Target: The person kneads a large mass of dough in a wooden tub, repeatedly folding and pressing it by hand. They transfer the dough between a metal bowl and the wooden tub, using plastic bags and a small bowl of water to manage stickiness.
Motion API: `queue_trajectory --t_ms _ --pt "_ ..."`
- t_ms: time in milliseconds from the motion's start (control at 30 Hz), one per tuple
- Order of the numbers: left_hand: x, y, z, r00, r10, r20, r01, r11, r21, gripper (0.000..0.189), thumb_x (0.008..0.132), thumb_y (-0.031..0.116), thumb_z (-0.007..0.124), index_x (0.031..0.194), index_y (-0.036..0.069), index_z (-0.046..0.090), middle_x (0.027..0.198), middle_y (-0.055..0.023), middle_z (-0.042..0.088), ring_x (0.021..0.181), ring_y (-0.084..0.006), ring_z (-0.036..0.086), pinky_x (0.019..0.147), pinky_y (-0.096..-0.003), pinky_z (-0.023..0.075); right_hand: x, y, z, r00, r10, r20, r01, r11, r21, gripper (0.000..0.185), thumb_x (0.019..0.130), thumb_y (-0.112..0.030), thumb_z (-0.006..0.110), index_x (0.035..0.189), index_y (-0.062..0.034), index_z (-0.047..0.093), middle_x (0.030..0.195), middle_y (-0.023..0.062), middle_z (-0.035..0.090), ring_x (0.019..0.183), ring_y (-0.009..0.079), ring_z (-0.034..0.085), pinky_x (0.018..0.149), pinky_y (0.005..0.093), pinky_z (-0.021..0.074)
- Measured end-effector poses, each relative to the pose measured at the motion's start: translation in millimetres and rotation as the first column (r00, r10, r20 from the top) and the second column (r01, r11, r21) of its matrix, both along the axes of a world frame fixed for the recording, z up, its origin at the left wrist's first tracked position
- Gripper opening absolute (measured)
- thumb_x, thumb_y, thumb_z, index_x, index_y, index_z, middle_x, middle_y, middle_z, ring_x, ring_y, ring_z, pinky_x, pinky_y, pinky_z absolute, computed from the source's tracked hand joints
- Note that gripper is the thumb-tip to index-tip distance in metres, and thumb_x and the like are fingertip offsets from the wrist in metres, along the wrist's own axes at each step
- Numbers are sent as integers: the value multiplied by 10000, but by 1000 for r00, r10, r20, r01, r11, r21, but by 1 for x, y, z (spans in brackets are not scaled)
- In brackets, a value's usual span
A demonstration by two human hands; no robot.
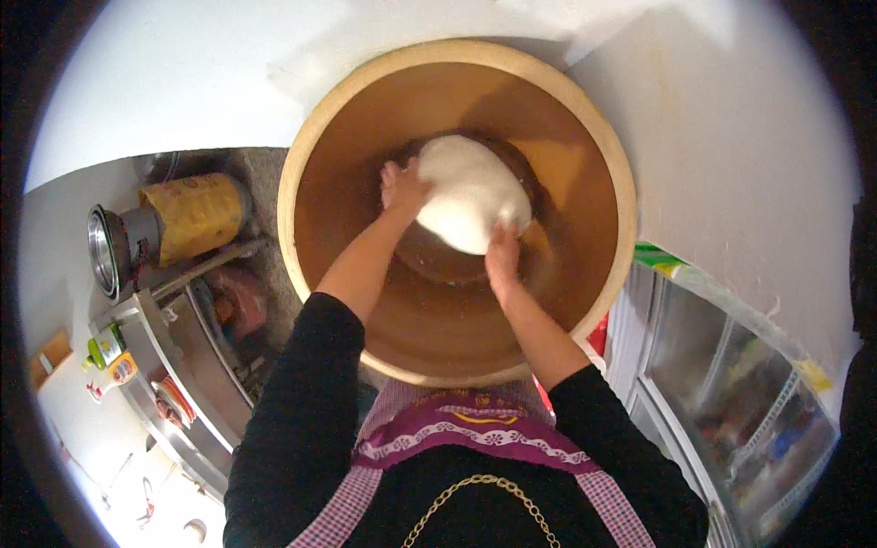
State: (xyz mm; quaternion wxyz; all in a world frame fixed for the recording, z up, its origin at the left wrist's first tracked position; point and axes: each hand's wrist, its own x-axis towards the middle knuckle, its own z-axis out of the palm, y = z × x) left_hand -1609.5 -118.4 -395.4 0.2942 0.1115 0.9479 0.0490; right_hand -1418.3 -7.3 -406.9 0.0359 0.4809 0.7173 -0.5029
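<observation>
A large mass of white dough (466,192) lies at the bottom of a deep brown-glazed vat with a pale rim (296,274). My left hand (405,188) rests against the dough's left side, its fingers spread. At the lower right of the dough, my right hand (503,253) presses on the edge, with its fingertips partly hidden against or under it. Both forearms reach down into the vat over the near rim.
White walls rise behind and to the right. At left are a yellow-wrapped cylinder (202,212), a steel bowl (104,252) and a metal table (181,383) with bottles and a plate. A glass-fronted cabinet (719,370) stands at right.
</observation>
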Motion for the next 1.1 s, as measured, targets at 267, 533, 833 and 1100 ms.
queue_trajectory --t_ms 267,533,833,1100 --pt "118 -104 49 647 708 283 -747 515 420 741 821 166 698 1433 18 307 1423 -208 334 1284 -359 402 1064 -407 366 12 65 66 857 470 211 -516 786 342 385 906 -345 556 731 -18 658 702 195 643 691 399 640 643 496 516" --pt "124 -74 -24 -18 548 836 -997 -68 24 1063 798 712 575 1499 9 194 1530 -168 279 1383 -314 306 1131 -443 259 -73 34 0 897 441 26 -283 620 -732 826 828 -574 655 1326 58 471 1296 200 563 1187 327 546 987 425 438" --pt "65 -104 112 204 442 874 -955 285 79 758 875 622 562 1293 -11 546 1270 -184 587 1177 -294 554 1014 -409 420 10 -19 78 934 -305 185 202 26 -979 816 810 -355 740 1435 -32 327 1394 196 465 1258 329 477 1038 473 414" --pt "-46 52 99 765 133 630 -416 849 326 729 695 701 698 986 33 715 950 -142 683 882 -239 635 798 -388 493 -23 63 59 530 -755 385 405 -174 -898 558 923 -452 447 1291 -32 474 1337 189 516 1242 361 494 1080 542 354"
